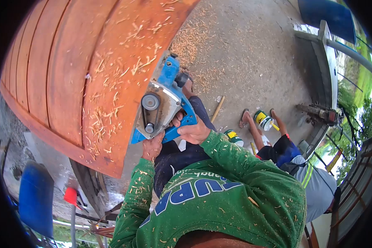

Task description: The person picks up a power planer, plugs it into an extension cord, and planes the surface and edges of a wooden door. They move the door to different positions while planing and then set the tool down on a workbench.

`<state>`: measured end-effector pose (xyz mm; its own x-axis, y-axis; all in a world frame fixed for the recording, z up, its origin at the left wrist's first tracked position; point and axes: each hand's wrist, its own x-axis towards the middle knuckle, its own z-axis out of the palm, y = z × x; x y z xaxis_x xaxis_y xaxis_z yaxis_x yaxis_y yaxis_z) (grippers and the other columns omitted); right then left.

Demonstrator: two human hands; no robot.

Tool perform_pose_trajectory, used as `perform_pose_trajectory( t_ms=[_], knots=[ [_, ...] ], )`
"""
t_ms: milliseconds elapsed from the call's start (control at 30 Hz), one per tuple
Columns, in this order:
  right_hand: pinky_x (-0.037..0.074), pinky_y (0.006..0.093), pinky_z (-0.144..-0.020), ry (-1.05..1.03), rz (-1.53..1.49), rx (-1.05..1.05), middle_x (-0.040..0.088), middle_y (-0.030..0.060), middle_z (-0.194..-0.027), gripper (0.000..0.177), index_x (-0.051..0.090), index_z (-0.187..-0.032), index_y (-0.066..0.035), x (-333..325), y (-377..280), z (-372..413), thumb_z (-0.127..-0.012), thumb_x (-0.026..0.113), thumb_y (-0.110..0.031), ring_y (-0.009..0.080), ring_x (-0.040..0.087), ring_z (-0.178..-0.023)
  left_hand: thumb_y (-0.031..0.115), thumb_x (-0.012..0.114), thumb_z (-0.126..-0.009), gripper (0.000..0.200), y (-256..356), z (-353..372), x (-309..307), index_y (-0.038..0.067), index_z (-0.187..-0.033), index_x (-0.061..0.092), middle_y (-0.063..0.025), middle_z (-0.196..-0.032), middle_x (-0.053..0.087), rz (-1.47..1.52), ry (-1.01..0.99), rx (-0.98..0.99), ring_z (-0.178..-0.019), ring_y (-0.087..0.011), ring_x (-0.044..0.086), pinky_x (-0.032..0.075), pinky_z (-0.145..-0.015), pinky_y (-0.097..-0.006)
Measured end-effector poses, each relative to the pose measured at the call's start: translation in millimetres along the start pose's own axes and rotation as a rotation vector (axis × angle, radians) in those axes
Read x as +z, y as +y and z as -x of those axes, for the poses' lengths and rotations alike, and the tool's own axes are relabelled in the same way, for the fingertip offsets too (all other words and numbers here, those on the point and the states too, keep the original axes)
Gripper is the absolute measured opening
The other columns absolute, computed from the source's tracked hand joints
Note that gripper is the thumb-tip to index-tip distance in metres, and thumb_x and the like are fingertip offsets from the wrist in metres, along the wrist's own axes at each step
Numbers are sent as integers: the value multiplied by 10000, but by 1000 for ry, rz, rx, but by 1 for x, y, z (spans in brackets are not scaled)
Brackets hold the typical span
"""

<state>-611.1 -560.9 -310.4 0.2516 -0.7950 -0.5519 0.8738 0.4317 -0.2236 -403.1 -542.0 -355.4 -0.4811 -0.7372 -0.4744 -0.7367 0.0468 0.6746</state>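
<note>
A blue electric planer (pixel 169 99) with a dusty grey body and exposed belt pulleys lies along the edge of a reddish-brown panelled wooden door (pixel 66 74). My right hand (pixel 194 130) is wrapped around its blue rear handle. My left hand (pixel 153 146) grips the tool's lower end beside the door's edge, some of its fingers hidden behind the body. Curled wood shavings (pixel 105 124) are strewn over the door, and more bits cling to my green sleeves.
Shavings (pixel 190 45) cover part of the concrete floor, where a wooden stick (pixel 218 109) lies. Another person (pixel 306 173) sits at the right near yellow-green cans (pixel 262 120). Blue drums (pixel 36 198) stand at the lower left and upper right.
</note>
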Motion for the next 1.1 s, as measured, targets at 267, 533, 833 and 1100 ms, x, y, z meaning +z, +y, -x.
perform_pose_trajectory(
  t_ms=[267, 533, 833, 1100],
  knots=[
    [384, 364, -863, -36, -134, -18, 513, 42, -900, 382, 483, -975, -104, -31, -114, -44, -675, 610, 96, 190, 500, -924, -15, 563, -794, 359, 41, -123, 8, 112, -1130, 551, -209, -947, 606, -114, 203, 290, -858, -402, 586, 453, -718, -480],
    [412, 413, -883, 91, 167, 2, 536, 50, -905, 361, 477, -985, -83, -78, -207, -93, -699, 577, 113, 226, 532, -911, 22, 536, -856, 263, 107, -236, 6, 119, -1099, 559, -191, -775, 576, -35, 378, 435, -687, -394, 563, 428, -582, -446],
    [443, 513, -869, -239, 24, -45, 548, 42, -945, 335, 486, -1042, -99, -76, -277, -118, -756, 549, 65, 229, 544, -918, 393, 547, -867, 410, 173, -296, -20, -11, -933, 575, -128, -761, 577, 566, 101, -169, -637, -249, 552, 439, -588, -380],
    [419, 503, -914, -121, -234, -245, 575, 30, -929, 328, 514, -1046, -120, -37, -174, -30, -761, 576, 32, 236, 553, -923, 375, 573, -837, 400, 121, -237, 10, -14, -934, 589, -130, -831, 615, 580, 122, 192, -698, -232, 575, 452, -649, -366]
  ],
)
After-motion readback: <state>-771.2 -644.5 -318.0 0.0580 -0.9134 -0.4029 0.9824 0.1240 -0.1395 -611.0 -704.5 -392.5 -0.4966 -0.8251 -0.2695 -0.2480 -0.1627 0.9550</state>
